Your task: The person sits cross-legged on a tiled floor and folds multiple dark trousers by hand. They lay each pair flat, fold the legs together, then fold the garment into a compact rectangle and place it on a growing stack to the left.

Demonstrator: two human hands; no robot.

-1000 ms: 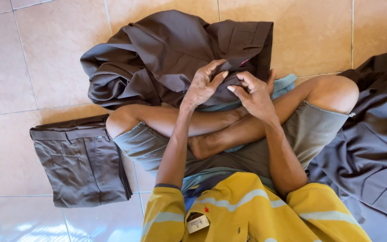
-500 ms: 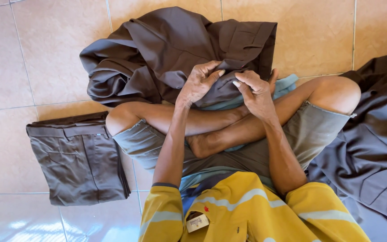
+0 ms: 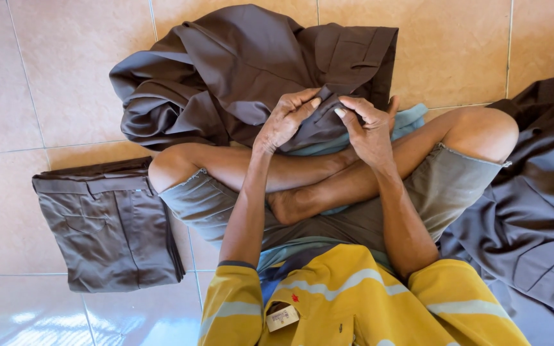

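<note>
Your left hand [image 3: 286,120] has its thumb and fingertips pressed together on a small fold of the dark brown woven trousers [image 3: 251,77], pinching the cloth just where it bunches over your crossed shins. Your right hand [image 3: 370,131] meets it from the other side, fingers curled and closed on the same fold, so the two sets of fingertips sit just beside each other with the pinched cloth between them.

The trousers spread away from your hands toward the far side of the scene, crumpled on the left and flatter on the right, where a waistband and pocket show. They lie partly on your legs and partly on the tan tiled floor [image 3: 456,45]. A pale teal cloth [image 3: 411,118] peeks out under them, near your right hand.

To the left, near your knee, a neatly folded pair of brown trousers [image 3: 107,224] lies flat on the floor, well apart from your hands. On the right, a heap of dark grey-brown garments [image 3: 533,218] lies beside your other knee.
</note>
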